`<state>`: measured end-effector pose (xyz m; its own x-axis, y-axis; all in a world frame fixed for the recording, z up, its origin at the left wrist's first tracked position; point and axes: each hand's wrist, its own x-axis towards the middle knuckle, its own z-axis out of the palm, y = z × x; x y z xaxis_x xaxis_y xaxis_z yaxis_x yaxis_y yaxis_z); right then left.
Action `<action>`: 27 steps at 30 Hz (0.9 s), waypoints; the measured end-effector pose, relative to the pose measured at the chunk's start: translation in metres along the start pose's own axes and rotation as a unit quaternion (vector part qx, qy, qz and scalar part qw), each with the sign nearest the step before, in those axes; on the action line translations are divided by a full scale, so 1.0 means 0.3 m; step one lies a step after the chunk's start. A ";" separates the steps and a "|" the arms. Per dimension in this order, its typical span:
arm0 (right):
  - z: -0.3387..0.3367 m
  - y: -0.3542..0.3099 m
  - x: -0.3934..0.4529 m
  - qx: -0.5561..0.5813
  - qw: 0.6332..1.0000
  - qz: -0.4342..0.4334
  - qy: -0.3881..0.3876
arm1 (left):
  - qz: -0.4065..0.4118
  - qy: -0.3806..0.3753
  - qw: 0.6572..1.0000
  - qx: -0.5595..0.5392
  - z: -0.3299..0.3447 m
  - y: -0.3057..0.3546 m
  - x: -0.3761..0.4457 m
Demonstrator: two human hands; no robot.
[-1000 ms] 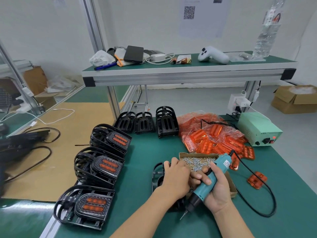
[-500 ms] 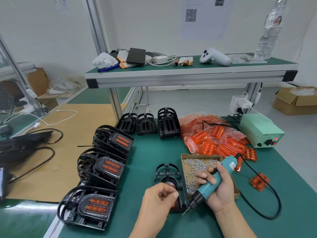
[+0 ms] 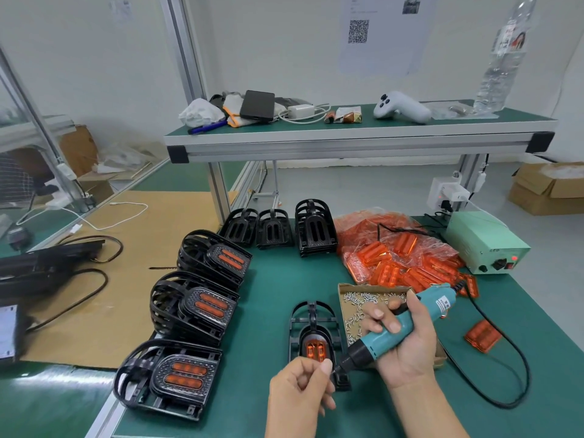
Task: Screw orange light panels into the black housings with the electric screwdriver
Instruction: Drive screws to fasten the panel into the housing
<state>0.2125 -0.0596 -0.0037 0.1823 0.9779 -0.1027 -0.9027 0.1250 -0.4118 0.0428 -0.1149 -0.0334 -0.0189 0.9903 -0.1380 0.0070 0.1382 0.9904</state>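
Observation:
A black housing (image 3: pixel 314 317) lies flat on the green mat in front of me, with an orange light panel (image 3: pixel 314 350) seated in its near end. My right hand (image 3: pixel 410 352) grips the teal electric screwdriver (image 3: pixel 398 327), tilted down to the left, its black nose close to the housing's near right corner. My left hand (image 3: pixel 298 393) hovers right by that nose, thumb and forefinger pinched on a tiny screw that the fingertips hide. The driver's bit is hidden behind that hand.
An open cardboard box of screws (image 3: pixel 369 300) sits right of the housing. A bag of orange panels (image 3: pixel 395 248), a loose panel (image 3: pixel 482 337), the green power unit (image 3: pixel 485 248) and the driver's cable (image 3: pixel 518 374) are at the right. Finished housings (image 3: pixel 196 306) line the left edge, empty ones (image 3: pixel 313 229) stand behind.
My left hand left the screw box, drew back toward me with its fingers pinched, and now sits at the driver's nose. The housing and its orange panel have come into view.

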 end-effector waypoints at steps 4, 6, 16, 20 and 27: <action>0.023 0.000 -0.022 -0.012 0.999 -0.029 0.004 | 0.008 0.014 1.000 -0.001 -0.009 -0.013 -0.004; 0.035 -0.005 -0.030 -0.014 0.999 -0.042 0.007 | 0.011 0.012 1.000 0.003 -0.019 -0.019 -0.010; 0.081 0.009 -0.052 -0.069 0.995 -0.065 -0.032 | 0.021 0.001 1.000 -0.004 -0.021 -0.012 -0.018; 0.097 0.012 -0.035 -0.090 0.992 -0.068 -0.056 | 0.038 0.003 0.999 0.024 -0.031 -0.003 -0.002; 0.169 0.005 0.053 -0.130 0.987 -0.083 -0.041 | 0.213 -0.055 0.952 0.215 -0.104 0.022 0.080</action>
<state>0.1944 -0.0353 0.0400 0.2777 0.9590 0.0563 -0.7297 0.2487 -0.6370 0.0111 -0.0908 -0.0300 0.1809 0.9510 0.2507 0.4006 -0.3040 0.8643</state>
